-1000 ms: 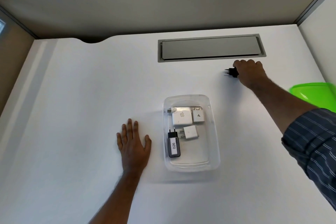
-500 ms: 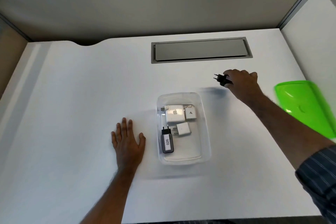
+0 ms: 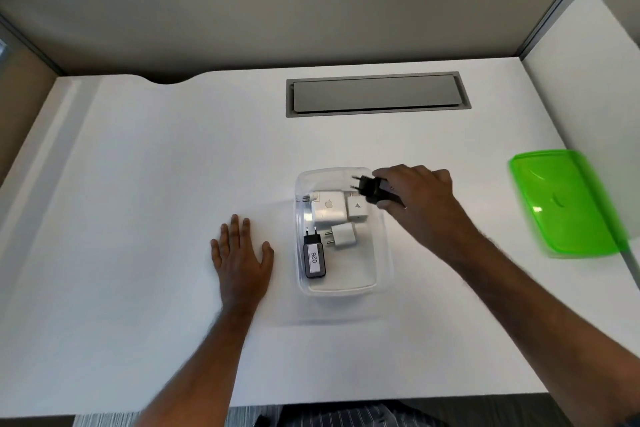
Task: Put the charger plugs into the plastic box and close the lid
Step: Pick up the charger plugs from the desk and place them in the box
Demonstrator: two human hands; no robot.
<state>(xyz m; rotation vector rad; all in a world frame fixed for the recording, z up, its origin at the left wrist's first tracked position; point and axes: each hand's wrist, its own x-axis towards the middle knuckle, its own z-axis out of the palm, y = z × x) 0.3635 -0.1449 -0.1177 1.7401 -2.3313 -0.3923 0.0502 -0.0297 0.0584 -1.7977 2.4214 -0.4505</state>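
Right hand [image 3: 420,204] pinches a black charger plug [image 3: 372,188], seemingly light and rigid, by its body above the plastic box [image 3: 381,282]; left hand [image 3: 242,256] lies flat, grip released.

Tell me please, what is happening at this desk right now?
A person is packing charger plugs into a clear plastic box on a white desk. The right hand holds a black charger plug over the far end of the box. Four plugs lie inside already: two white ones side by side, a smaller white one and a black one labelled 026. The left hand rests flat on the desk beside the box. The green lid lies off to the right, not yet on.
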